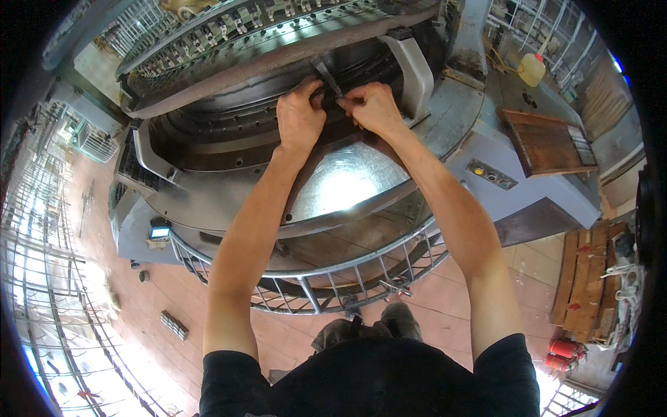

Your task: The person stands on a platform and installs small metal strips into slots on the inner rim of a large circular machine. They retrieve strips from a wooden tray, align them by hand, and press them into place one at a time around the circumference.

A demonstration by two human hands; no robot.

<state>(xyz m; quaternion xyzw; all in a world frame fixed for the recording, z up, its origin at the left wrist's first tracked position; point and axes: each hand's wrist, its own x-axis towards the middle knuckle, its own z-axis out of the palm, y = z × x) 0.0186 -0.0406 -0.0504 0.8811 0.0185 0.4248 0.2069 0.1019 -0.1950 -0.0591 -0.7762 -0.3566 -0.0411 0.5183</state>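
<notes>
Both of my arms reach into the open gap of a large round knitting machine [229,182]. A narrow grey metal strip [325,76] stands at a slant between my hands, in front of the dark ring of the machine. My right hand [376,109] is closed, thumb and finger pinched at the strip's lower end. Just left of the strip, my left hand [301,116] is closed with its fingers curled toward the ring; what they hold is hidden. A shiny curved metal plate [351,177] lies below my wrists.
Above the gap runs a brown curved rim [292,59] with rows of metal parts. Grey brackets [415,73] flank the gap. A tubular guard rail [316,295] curves before my body. To the right are a button panel [491,174], a wooden tray [542,142] and a yellowish bottle [531,69].
</notes>
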